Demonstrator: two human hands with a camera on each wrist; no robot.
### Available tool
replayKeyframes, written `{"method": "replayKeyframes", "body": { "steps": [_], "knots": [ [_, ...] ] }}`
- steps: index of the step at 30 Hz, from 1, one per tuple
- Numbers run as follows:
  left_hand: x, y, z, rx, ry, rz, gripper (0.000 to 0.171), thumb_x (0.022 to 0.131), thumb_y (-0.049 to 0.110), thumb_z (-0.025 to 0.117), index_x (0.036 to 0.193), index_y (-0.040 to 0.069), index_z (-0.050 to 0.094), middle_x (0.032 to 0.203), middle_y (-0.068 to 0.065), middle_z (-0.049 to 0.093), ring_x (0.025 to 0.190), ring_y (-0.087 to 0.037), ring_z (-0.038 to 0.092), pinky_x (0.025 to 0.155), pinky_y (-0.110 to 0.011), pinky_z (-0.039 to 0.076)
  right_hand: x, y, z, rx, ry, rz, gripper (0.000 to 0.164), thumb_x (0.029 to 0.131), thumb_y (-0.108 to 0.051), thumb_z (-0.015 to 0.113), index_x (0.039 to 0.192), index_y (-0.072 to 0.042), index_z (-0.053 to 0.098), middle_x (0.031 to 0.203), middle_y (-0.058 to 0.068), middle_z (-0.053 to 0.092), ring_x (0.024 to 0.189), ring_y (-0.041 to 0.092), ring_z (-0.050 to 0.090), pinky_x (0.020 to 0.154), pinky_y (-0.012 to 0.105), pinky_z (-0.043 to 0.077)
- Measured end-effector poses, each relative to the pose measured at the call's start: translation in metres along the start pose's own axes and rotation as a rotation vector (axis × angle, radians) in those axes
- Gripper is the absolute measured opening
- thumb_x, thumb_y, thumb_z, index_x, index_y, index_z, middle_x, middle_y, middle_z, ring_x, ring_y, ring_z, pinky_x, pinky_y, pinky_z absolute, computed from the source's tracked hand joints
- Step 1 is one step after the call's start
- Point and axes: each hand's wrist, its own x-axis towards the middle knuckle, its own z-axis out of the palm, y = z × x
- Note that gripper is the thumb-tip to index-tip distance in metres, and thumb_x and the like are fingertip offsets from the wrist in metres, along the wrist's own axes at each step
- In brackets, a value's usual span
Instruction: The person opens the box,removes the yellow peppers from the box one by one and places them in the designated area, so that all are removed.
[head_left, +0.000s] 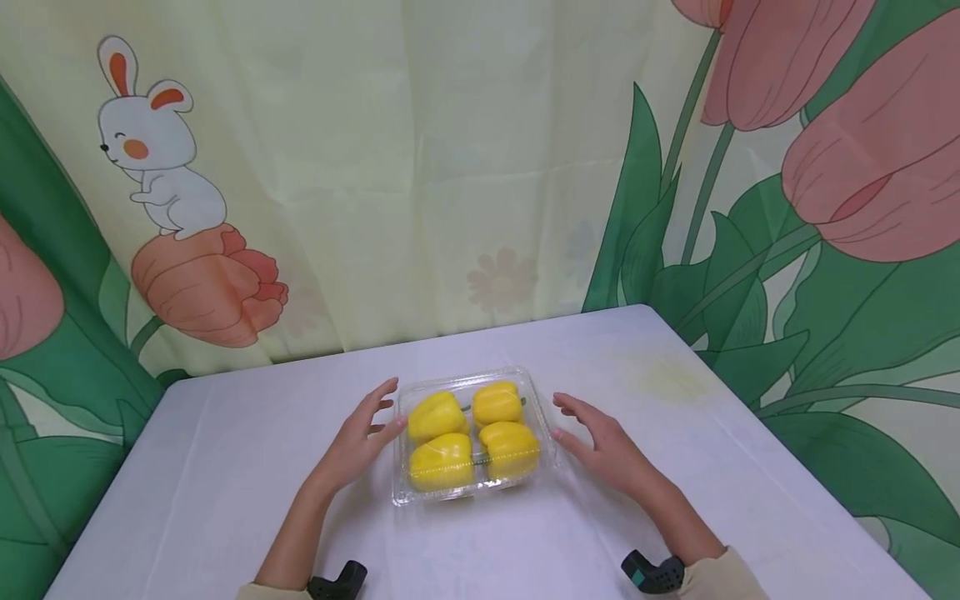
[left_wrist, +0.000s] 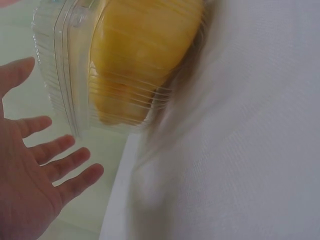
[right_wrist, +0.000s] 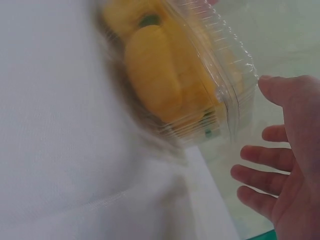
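Observation:
A clear plastic clamshell box [head_left: 467,493] lies on the table, its lid down, with several yellow bell peppers [head_left: 442,462] inside. My left hand [head_left: 358,442] is at the box's left side, fingers spread and relaxed, the thumb near the rim. On the other side, my right hand [head_left: 606,450] faces the box with its fingers loosely bent and gripping nothing. The left wrist view shows the spread left hand [left_wrist: 30,175] beside the ridged box wall [left_wrist: 55,60]. In the right wrist view, the right thumb of the right hand [right_wrist: 300,160] reaches close to the box edge [right_wrist: 232,102].
A white cloth covers the table [head_left: 225,467], whose far edge runs along a pale curtain [head_left: 390,183] printed with a rabbit and large tulips. Dark wrist-worn devices [head_left: 339,582] are on both forearms, by the beige sleeves.

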Motion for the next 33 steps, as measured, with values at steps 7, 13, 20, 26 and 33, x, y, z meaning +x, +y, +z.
{"method": "replayKeyframes", "body": {
  "steps": [7,13,20,26,33],
  "knots": [
    [0.0003,-0.0017,0.0030,-0.001,-0.013,-0.006,0.065,0.095,0.033,0.057,0.152,0.023,0.027,0.156,-0.007,0.033,0.136,-0.033,0.042,0.104,-0.051,0.047,-0.0015,0.0025,0.0041,0.051,-0.009,-0.007,0.058,0.094,-0.032,0.061,0.147,-0.020,0.039,0.144,0.007,0.051,0.129,0.030,0.052,0.099,0.050,0.051],
    [0.0015,-0.0005,0.0058,0.014,-0.023,-0.015,0.066,0.095,0.033,0.057,0.152,0.020,0.027,0.157,-0.007,0.032,0.136,-0.032,0.042,0.103,-0.050,0.048,-0.0020,0.0024,0.0056,0.092,-0.022,-0.018,0.058,0.095,-0.030,0.059,0.147,-0.017,0.039,0.143,0.008,0.052,0.129,0.030,0.052,0.101,0.050,0.049],
    [0.0003,-0.0010,0.0072,0.004,-0.023,-0.024,0.067,0.095,0.034,0.058,0.152,0.017,0.027,0.157,-0.008,0.032,0.136,-0.033,0.042,0.104,-0.050,0.047,-0.0030,0.0003,0.0048,0.122,-0.092,0.025,0.066,0.093,-0.039,0.060,0.150,-0.018,0.033,0.145,0.007,0.049,0.133,0.033,0.048,0.100,0.053,0.050],
    [-0.0007,-0.0004,0.0077,-0.008,-0.025,-0.042,0.067,0.094,0.033,0.059,0.152,0.018,0.028,0.157,-0.006,0.031,0.136,-0.032,0.042,0.104,-0.051,0.047,-0.0030,0.0025,0.0058,0.141,-0.145,0.034,0.082,0.085,-0.046,0.068,0.151,-0.018,0.029,0.148,0.007,0.046,0.134,0.036,0.045,0.098,0.056,0.050],
    [0.0009,-0.0002,0.0073,0.000,-0.019,-0.040,0.067,0.094,0.032,0.059,0.152,0.020,0.028,0.157,-0.006,0.032,0.136,-0.032,0.042,0.104,-0.051,0.047,-0.0037,0.0040,0.0086,0.156,-0.151,0.029,0.093,0.076,-0.043,0.079,0.152,-0.021,0.029,0.149,0.004,0.046,0.134,0.034,0.045,0.100,0.057,0.048]
  ]
}}
